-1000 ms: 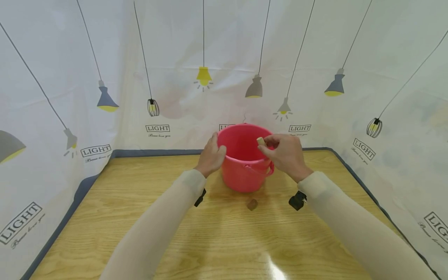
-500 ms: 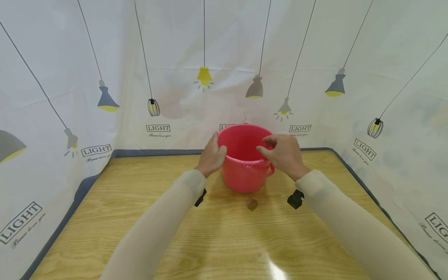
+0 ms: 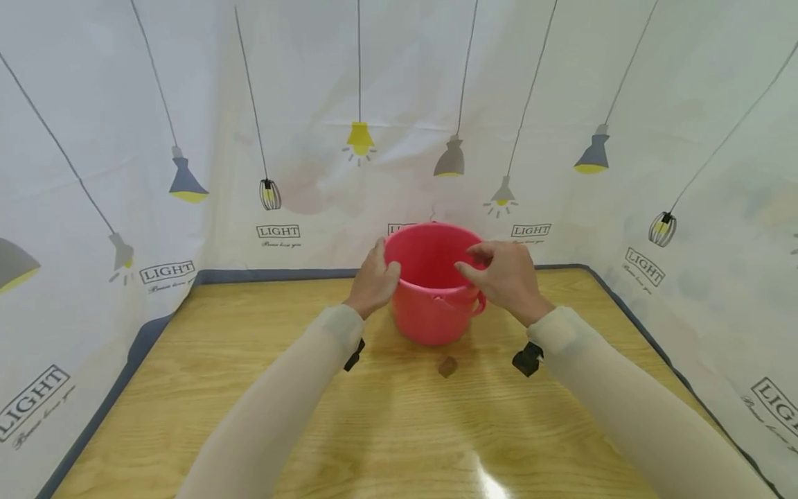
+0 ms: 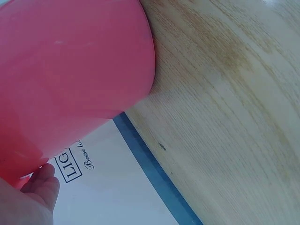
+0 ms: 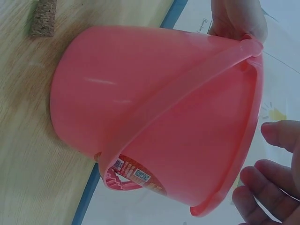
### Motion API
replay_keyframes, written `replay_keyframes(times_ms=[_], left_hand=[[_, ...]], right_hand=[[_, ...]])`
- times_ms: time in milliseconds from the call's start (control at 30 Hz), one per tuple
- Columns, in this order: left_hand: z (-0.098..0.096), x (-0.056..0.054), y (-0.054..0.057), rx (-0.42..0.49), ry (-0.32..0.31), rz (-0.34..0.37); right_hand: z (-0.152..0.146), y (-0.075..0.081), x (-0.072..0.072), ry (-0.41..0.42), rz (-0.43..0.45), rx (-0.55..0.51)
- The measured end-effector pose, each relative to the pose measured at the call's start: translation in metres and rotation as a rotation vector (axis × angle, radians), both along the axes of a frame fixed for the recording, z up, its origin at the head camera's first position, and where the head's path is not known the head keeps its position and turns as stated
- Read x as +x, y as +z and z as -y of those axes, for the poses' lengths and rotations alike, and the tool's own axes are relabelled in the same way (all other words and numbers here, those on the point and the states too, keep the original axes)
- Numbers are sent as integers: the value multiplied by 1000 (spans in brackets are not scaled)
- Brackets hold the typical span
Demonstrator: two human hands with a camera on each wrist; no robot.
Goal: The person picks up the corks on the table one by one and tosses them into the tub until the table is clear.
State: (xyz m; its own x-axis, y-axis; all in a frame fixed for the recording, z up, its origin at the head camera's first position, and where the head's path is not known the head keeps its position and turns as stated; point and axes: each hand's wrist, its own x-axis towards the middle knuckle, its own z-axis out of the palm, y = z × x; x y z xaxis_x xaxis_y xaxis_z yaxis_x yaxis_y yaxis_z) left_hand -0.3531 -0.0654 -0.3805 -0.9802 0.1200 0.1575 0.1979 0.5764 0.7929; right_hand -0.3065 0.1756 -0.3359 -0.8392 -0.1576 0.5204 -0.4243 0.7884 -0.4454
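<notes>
A pink bucket (image 3: 430, 319) stands upright on the wooden table. My left hand (image 3: 373, 281) grips its rim at the left, thumb over the edge and fingers along the outside. At the right of the rim, my right hand (image 3: 508, 278) hovers by the opening with thumb and fingers apart. Nothing shows between those fingers in the right wrist view. A brown cork (image 5: 43, 18) lies on the table in front of the bucket. The bucket's floor and anything on it are hidden from every view.
Behind and beside the table (image 3: 349, 430) hangs a white cloth (image 3: 324, 90) printed with lamps, edged by a dark blue strip (image 3: 280, 274). The bucket's handle (image 5: 183, 89) hangs down against its side.
A small pale cork-shaped piece was between my right thumb and fingers one second ago. The fingers have let it go and it is out of sight. My left hand keeps its place.
</notes>
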Motion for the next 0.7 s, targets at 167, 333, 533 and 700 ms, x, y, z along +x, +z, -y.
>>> replay_keyframes(times_ms=[167,333,533,700], left_hand=[[0,0,0,4,-3,-2],[1,-1,-1,12,-3,5],[1,-1,-1,12,-6,5],[0,-1,-1,19,1,13]], right_hand=[[0,0,4,18,-26,-10],[0,1,8,32,-55,-11],[-3,0,13,32,-57,-24],[-5,-2,19,37,-52,-38]])
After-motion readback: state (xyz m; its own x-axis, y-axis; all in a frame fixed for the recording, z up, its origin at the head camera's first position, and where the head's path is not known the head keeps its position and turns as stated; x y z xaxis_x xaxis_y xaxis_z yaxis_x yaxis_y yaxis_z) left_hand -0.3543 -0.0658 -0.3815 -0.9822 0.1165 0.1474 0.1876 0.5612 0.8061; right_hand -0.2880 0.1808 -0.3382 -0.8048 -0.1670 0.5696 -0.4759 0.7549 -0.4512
